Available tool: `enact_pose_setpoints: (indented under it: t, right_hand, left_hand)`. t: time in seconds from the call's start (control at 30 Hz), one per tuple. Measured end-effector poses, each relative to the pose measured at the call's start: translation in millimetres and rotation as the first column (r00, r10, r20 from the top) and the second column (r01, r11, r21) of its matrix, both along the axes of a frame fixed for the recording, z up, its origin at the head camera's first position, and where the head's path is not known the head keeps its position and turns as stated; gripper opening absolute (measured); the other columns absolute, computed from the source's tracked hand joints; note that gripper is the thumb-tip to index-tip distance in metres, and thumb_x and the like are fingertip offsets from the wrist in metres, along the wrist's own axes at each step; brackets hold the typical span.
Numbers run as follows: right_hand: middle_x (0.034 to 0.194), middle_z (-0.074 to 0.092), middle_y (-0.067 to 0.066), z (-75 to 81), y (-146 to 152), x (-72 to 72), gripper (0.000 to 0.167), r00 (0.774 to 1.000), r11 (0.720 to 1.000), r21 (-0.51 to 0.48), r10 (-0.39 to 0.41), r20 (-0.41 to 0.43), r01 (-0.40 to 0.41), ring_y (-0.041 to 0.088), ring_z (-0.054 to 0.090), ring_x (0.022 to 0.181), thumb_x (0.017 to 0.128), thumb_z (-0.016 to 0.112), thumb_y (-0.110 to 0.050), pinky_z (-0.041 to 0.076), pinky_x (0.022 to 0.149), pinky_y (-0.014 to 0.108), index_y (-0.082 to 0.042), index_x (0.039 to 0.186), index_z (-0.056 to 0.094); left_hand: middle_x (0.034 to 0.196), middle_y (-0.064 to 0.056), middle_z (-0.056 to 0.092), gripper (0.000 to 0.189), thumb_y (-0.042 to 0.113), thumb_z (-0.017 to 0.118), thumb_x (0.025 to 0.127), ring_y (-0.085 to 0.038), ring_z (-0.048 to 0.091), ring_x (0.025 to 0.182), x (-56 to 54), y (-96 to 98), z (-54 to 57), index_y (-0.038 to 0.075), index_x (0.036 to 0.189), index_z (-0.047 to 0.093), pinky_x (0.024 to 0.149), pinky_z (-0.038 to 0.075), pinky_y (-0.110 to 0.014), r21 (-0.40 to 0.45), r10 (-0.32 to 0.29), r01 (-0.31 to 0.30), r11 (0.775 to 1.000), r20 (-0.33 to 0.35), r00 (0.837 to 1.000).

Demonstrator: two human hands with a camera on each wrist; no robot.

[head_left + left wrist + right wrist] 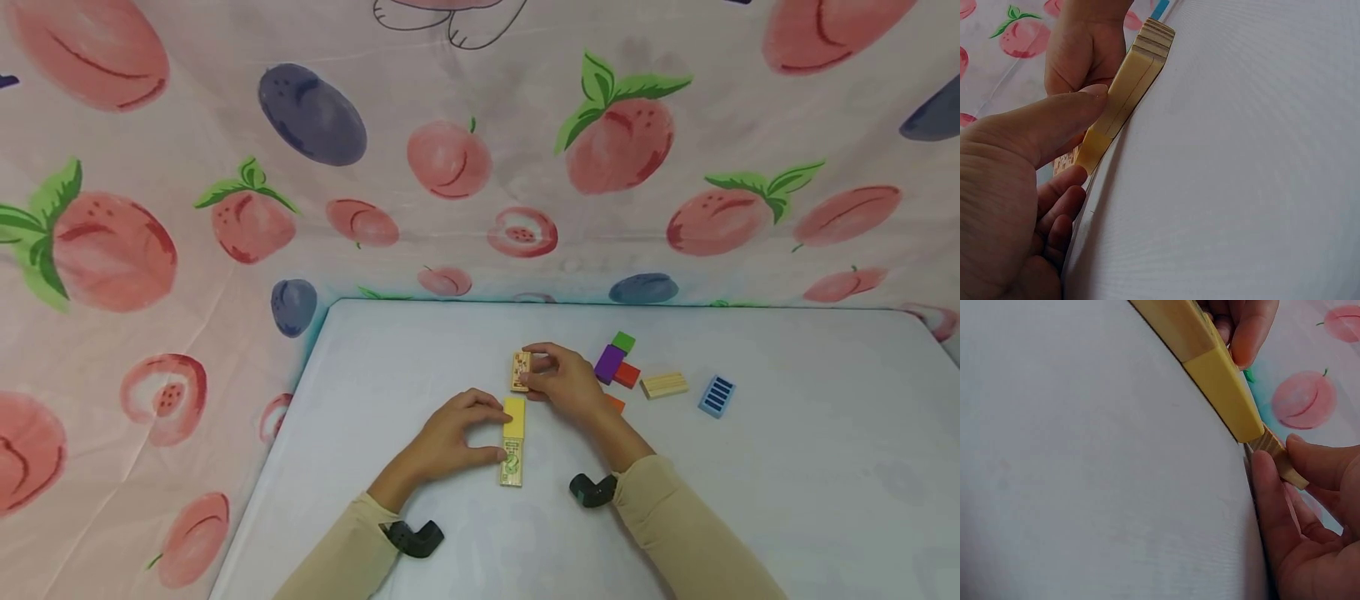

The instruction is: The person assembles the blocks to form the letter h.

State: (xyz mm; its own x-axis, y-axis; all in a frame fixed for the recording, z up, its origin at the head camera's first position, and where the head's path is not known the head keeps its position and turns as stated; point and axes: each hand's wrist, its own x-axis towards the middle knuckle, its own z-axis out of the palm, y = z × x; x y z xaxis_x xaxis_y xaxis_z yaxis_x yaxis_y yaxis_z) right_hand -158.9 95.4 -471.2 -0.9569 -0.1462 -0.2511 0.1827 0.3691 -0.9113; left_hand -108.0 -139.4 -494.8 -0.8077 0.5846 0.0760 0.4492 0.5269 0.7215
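Right, the right hand (564, 382) has a brown-printed wooden block (518, 367) in a pinch between thumb and fingertips, just beyond the far end of the yellow block (514, 417). Nearer the body, the green-printed block (512, 468) lies end to end with the yellow one on the table (810, 500): a neat little pair. The left hand (442, 437) is relaxed, thumb and index well apart, tips at the left side of that pair, with no firm hold on either.

Here's the delicate bit, and it looks to be bringing that third piece into line. It sits a touch right of the pair and, in the right wrist view, at a tilt; whether it touches the yellow end, I cannot tell. Best to square it first, set it flat, then slide it gently end to end. A hard shove could buckle the joint, so the left fingertips would do well to steady the edge lightly, like a fence, without pushing sideways. Fingers low on the sides, please!

And mind that right forearm: the orange block (617, 403) is partly hidden behind it, near the purple block (609, 364) and red block (627, 375), and a careless sweep could scatter them.
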Motion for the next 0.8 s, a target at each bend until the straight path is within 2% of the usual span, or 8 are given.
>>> enact_pose_setpoints:
  t: [0.17, 0.27, 0.47, 0.8]
  right_hand:
    - [0.122, 0.067, 0.012, -1.7, 2.7, -0.3, 0.049, 0.998, 0.993, 0.111, 0.041, -0.055, -0.035, 0.014, 0.071, 0.075, 0.092, 0.078, -0.017, 0.061, 0.072, 0.027, -0.021, 0.138, 0.062]
    - [0.125, 0.065, 0.011, -2.3, 4.5, -0.6, 0.047, 0.994, 0.986, 0.148, 0.083, -0.075, -0.071, 0.012, 0.069, 0.073, 0.093, 0.077, -0.019, 0.060, 0.071, 0.027, -0.021, 0.137, 0.063]
    - [0.122, 0.062, 0.010, -3.8, 7.1, -2.6, 0.046, 0.992, 0.983, 0.147, 0.114, -0.053, -0.106, 0.014, 0.067, 0.074, 0.093, 0.076, -0.020, 0.060, 0.069, 0.026, -0.022, 0.137, 0.062]
    - [0.118, 0.064, 0.009, -4.0, 8.0, -4.8, 0.047, 0.991, 0.981, 0.155, 0.123, -0.049, -0.114, 0.014, 0.067, 0.066, 0.093, 0.075, -0.019, 0.058, 0.065, 0.029, -0.020, 0.138, 0.061]
  left_hand:
    - [0.129, 0.009, 0.058, 0.044, 0.037, 0.084, 0.084, -0.010, 0.054, 0.126, 0.1, -0.1, -0.1, 0.024, 0.125, 0.072, 0.108, 0.047, -0.039, 0.002, 0.002, -0.002, 1.000, 0.010, 1.000]
    - [0.129, 0.009, 0.058, 0.044, 0.038, 0.084, 0.085, -0.011, 0.054, 0.126, 0.3, -0.1, 0.3, 0.024, 0.125, 0.072, 0.108, 0.047, -0.040, 0.002, 0.002, -0.002, 1.000, 0.013, 1.000]
    - [0.129, 0.009, 0.058, 0.044, 0.037, 0.084, 0.084, -0.011, 0.054, 0.126, 0.5, -0.2, 1.5, 0.024, 0.125, 0.072, 0.108, 0.047, -0.040, 0.001, 0.001, -0.001, 1.000, 0.015, 1.000]
    - [0.129, 0.009, 0.058, 0.045, 0.036, 0.084, 0.084, -0.011, 0.054, 0.125, 0.1, -0.2, 1.7, 0.024, 0.126, 0.072, 0.108, 0.047, -0.039, -0.004, 0.000, 0.001, 1.000, 0.019, 1.000]
